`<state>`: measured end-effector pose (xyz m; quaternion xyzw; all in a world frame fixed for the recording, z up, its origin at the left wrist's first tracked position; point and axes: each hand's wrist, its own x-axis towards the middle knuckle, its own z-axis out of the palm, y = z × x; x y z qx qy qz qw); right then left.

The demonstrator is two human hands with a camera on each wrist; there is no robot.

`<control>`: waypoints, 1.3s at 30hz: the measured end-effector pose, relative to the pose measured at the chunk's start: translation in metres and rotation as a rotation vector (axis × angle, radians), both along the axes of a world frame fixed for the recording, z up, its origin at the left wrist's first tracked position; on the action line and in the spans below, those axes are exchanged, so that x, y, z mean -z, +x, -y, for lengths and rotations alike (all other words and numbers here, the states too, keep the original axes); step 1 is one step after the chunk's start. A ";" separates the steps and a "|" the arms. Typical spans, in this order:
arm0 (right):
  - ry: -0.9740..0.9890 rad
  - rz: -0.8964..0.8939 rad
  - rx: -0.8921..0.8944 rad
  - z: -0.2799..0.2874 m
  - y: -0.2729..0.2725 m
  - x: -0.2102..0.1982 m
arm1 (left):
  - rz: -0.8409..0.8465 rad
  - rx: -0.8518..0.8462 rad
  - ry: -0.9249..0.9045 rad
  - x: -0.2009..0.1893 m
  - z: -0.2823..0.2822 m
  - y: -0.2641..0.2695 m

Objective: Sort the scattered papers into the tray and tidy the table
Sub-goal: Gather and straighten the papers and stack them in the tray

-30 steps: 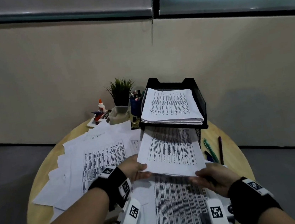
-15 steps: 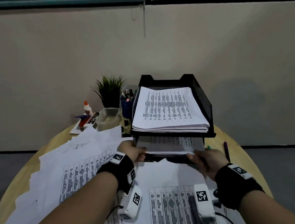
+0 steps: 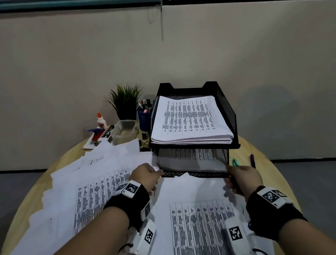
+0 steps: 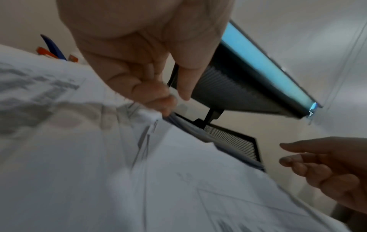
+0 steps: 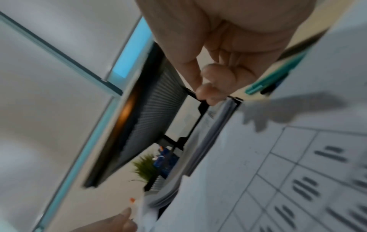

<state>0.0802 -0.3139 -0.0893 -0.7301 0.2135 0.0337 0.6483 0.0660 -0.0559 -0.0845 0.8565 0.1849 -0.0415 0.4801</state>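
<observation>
Left hand [image 3: 146, 177] pinches the paper sheaf [image 3: 190, 160] entering the tray [image 3: 227, 107]'s lower tier; right hand [image 3: 243, 178], loosely open beside it, should square its corners.

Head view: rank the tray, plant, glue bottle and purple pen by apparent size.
1. Tray, by far.
2. Plant.
3. Glue bottle and purple pen: both small, too alike to rank; the pen lies nearer the camera.
</observation>
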 end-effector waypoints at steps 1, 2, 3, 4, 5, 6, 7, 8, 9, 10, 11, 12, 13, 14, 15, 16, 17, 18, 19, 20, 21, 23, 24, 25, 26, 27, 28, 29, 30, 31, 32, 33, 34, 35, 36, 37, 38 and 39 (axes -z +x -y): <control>-0.026 0.020 -0.011 0.000 -0.011 -0.004 | -0.013 0.003 -0.023 -0.001 -0.001 -0.012; -0.051 0.030 -0.027 0.000 -0.025 -0.008 | -0.022 0.016 -0.025 -0.003 -0.003 -0.026; -0.058 0.039 -0.045 0.000 -0.037 -0.011 | -0.014 0.031 -0.022 -0.005 -0.004 -0.039; -0.062 0.038 -0.065 -0.001 -0.055 -0.014 | -0.005 0.041 -0.011 -0.008 -0.007 -0.058; -0.061 0.041 -0.082 -0.001 -0.061 -0.014 | 0.014 0.050 0.005 -0.008 -0.010 -0.065; -0.057 0.034 -0.099 -0.001 -0.075 -0.016 | 0.022 0.055 0.026 -0.010 -0.013 -0.080; -0.051 0.024 -0.120 -0.001 -0.091 -0.019 | 0.024 0.062 0.060 -0.014 -0.016 -0.099; -0.042 0.017 -0.143 -0.001 -0.104 -0.019 | 0.026 0.080 0.107 -0.015 -0.018 -0.114; -0.039 0.009 -0.173 0.000 -0.119 -0.020 | 0.022 0.106 0.164 -0.013 -0.020 -0.131; -0.041 -0.001 -0.216 0.000 -0.132 -0.018 | 0.006 0.136 0.222 -0.010 -0.022 -0.145; -0.052 -0.013 -0.259 0.001 -0.145 -0.015 | -0.022 0.163 0.272 -0.006 -0.022 -0.159; -0.082 -0.018 -0.300 0.002 -0.157 -0.010 | -0.054 0.185 0.308 -0.004 -0.022 -0.174; -0.133 -0.015 -0.327 0.004 -0.165 -0.004 | -0.084 0.209 0.347 0.000 -0.020 -0.185; -0.217 -0.012 -0.342 0.006 -0.173 0.004 | -0.111 0.243 0.389 0.004 -0.018 -0.196; -0.322 -0.013 -0.354 0.009 -0.177 0.011 | -0.132 0.280 0.430 0.009 -0.017 -0.203; -0.433 -0.026 -0.360 0.011 -0.180 0.017 | -0.150 0.312 0.459 0.014 -0.015 -0.211; -0.541 -0.054 -0.366 0.013 -0.183 0.022 | -0.167 0.331 0.475 0.019 -0.013 -0.219; -0.644 -0.094 -0.376 0.013 -0.184 0.026 | -0.167 0.338 0.485 0.024 -0.013 -0.224; -0.736 -0.144 -0.390 0.013 -0.186 0.029 | -0.165 0.338 0.495 0.030 -0.013 -0.229; -0.806 -0.185 -0.400 0.012 -0.187 0.030 | -0.154 0.328 0.504 0.035 -0.013 -0.232; -0.851 -0.204 -0.404 0.012 -0.187 0.030 | -0.140 0.315 0.509 0.039 -0.013 -0.235; -0.880 -0.198 -0.391 0.009 -0.188 0.030 | -0.104 0.288 0.504 0.044 -0.014 -0.239; -0.862 -0.188 -0.373 0.008 -0.187 0.031 | -0.087 0.275 0.496 0.046 -0.014 -0.240; -0.816 -0.185 -0.348 0.009 -0.187 0.032 | -0.074 0.265 0.491 0.048 -0.015 -0.241; -0.756 -0.187 -0.329 0.010 -0.187 0.033 | -0.058 0.255 0.494 0.049 -0.015 -0.241; -0.699 -0.191 -0.316 0.009 -0.187 0.034 | -0.043 0.246 0.510 0.051 -0.017 -0.241; -0.670 -0.194 -0.311 0.010 -0.187 0.035 | -0.019 0.239 0.535 0.052 -0.017 -0.241; -0.689 -0.200 -0.326 0.009 -0.187 0.036 | 0.005 0.228 0.564 0.053 -0.018 -0.242; -0.747 -0.203 -0.352 0.009 -0.187 0.036 | 0.021 0.215 0.587 0.053 -0.018 -0.242; -0.813 -0.204 -0.373 0.009 -0.186 0.035 | 0.026 0.203 0.601 0.053 -0.018 -0.242; -0.857 -0.195 -0.383 0.008 -0.186 0.034 | 0.028 0.194 0.609 0.053 -0.018 -0.241; -0.871 -0.183 -0.395 0.007 -0.188 0.031 | 0.029 0.183 0.605 0.053 -0.018 -0.240; -0.873 -0.173 -0.410 0.005 -0.188 0.029 | 0.041 0.151 0.588 0.052 -0.020 -0.239; -0.874 -0.168 -0.421 0.004 -0.189 0.027 | 0.072 0.099 0.566 0.051 -0.021 -0.238; -0.880 -0.167 -0.433 0.002 -0.190 0.025 | 0.119 0.022 0.539 0.050 -0.023 -0.236; -0.899 -0.175 -0.456 0.000 -0.190 0.023 | 0.171 -0.072 0.513 0.050 -0.027 -0.234; -0.939 -0.190 -0.484 -0.001 -0.191 0.022 | 0.196 -0.173 0.492 0.049 -0.031 -0.233; -0.990 -0.205 -0.512 -0.004 -0.191 0.022 | 0.187 -0.268 0.468 0.049 -0.037 -0.232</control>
